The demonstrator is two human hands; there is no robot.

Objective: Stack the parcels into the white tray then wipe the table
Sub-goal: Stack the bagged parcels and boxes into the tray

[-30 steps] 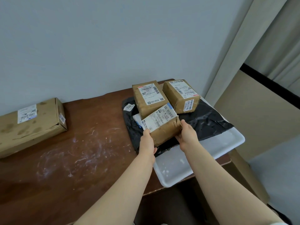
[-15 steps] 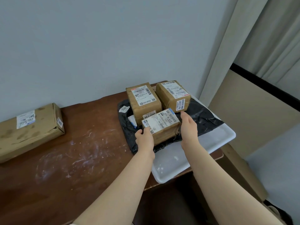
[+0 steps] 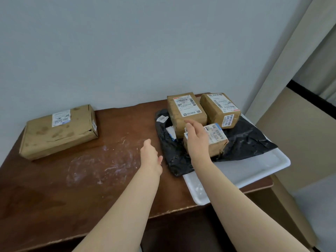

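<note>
Left hand [image 3: 151, 156] loose and empty over table [image 3: 45, 197], right hand [image 3: 197, 138] flat, fingers straight, holding nothing, in front of small parcel [image 3: 217, 142], three parcels on black bag [image 3: 245, 142] in tray [image 3: 254, 170], big box [image 3: 58, 131] far left on table

Three brown parcels [image 3: 187, 113] on white tray [image 3: 254, 171], large box [image 3: 58, 131] left, empty hands [image 3: 151, 157]

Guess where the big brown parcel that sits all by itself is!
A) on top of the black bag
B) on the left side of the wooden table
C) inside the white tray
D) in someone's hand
B: the large cardboard parcel lies alone on the wooden table at its left end, well apart from the white tray at the right.
</note>
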